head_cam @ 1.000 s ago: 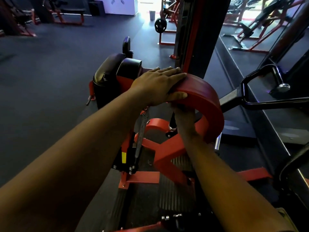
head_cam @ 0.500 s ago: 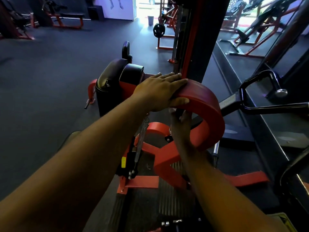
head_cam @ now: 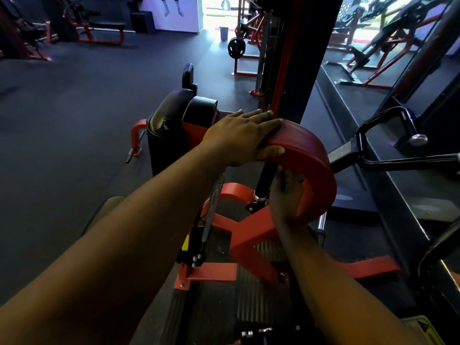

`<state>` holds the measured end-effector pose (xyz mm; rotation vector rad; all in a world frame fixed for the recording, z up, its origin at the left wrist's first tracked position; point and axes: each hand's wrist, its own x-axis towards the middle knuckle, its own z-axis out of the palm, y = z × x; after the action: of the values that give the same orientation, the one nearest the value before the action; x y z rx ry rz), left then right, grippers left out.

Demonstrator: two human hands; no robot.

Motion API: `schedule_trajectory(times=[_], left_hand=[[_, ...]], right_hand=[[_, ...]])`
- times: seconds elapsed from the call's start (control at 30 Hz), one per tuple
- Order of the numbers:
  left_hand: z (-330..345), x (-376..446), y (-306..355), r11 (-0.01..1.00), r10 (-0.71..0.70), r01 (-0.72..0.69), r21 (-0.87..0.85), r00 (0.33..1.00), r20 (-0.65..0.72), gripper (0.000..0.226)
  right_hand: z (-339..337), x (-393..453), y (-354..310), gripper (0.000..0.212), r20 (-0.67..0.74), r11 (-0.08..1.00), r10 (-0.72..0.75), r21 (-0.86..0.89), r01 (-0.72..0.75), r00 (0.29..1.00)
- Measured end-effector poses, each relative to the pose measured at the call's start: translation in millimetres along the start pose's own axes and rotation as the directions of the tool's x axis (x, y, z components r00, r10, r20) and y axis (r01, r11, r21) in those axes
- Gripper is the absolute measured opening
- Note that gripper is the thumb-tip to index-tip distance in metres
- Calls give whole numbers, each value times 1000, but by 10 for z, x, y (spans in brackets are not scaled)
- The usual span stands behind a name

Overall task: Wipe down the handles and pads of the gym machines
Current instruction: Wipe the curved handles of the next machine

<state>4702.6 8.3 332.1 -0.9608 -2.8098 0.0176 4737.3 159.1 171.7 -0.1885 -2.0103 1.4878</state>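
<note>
A curved red pad (head_cam: 316, 155) arcs over the red frame (head_cam: 249, 232) of a gym machine in front of me. My left hand (head_cam: 239, 135) lies flat on the pad's top left end, fingers straight and thumb along its near edge. Under the arc, my right hand (head_cam: 286, 197) reaches up with its fingers against the pad's inner face, beside a black post (head_cam: 265, 178). No cloth shows in either hand. Black roller pads (head_cam: 174, 113) sit just left of the red pad.
A black loop handle on a bar (head_cam: 388, 135) juts in from the right. The machine's tall black and red column (head_cam: 293, 58) stands behind the pad. A coil spring (head_cam: 214, 195) hangs below my left wrist. Dark rubber floor stretches left, with more machines at the back.
My right hand has slid lower along the inside of the red pad. My left hand has stayed on the pad's top.
</note>
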Motion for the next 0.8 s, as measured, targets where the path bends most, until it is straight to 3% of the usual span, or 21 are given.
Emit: schedule_trajectory(times=[0.07,0.23,0.37,0.43,0.5,0.53,0.57,0.67,0.73,0.8], left_hand=[[21,11,-23,1000,-7,7,-8,1000,-7,85],[78,29,-50,1000,23,-23,-4,999,-37,86],[92,35,-53,1000,30,-30,0,999,-39,86],[104,38,-62,1000,28,-28,-5,998,-48,85],[97,37,-61,1000,19,-19,-6,999,-42,85],[94,34,-54,1000,17,-17,-5,999,-40,85],[96,34,-60,1000,17,-17,-4,999,-42,85],[108,30,-73,1000,19,-19,-3,999,-42,86],[116,32,-76,1000,19,-19,-6,999,-44,86],[109,41,-75,1000,21,-21,-4,999,-42,86]], right_hand=[[-67,-49,75,25,-2,1000,-5,-24,5,1000],[-146,-364,454,25,173,979,23,-202,13,985],[-257,-312,256,34,265,876,-287,-316,364,920],[-216,-96,128,37,401,726,-475,-324,606,783],[-186,105,183,41,564,380,-640,-359,853,522],[-197,230,300,42,611,236,-660,-383,893,437],[-232,305,390,44,648,167,-637,-412,896,417],[-232,247,570,50,708,115,-579,-420,900,404],[-180,90,698,48,819,-17,-444,-414,910,364],[-161,-49,843,45,871,-55,-367,-371,927,327]])
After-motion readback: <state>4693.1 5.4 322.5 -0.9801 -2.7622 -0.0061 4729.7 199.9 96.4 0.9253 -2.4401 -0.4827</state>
